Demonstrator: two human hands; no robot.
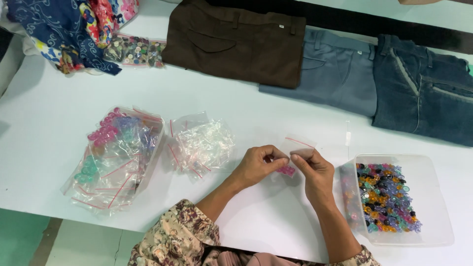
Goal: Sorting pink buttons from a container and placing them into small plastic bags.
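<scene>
Both hands meet over the white table (49, 128) and pinch one small clear zip bag (297, 146) with a red strip. My left hand (258, 165) grips its left edge, my right hand (311, 170) its right edge. A few pink buttons (286, 171) sit in the bag's bottom, between my thumbs. A clear plastic tub (428, 197) of several mixed coloured buttons (387, 197) stands just right of my right hand.
A heap of empty small bags (201, 143) lies left of my hands. Further left is a pile of filled button bags (116, 157). Folded brown (236, 42), grey-blue (340, 74) and dark denim trousers (423, 93) line the far side, with patterned cloth (69, 29) at top left.
</scene>
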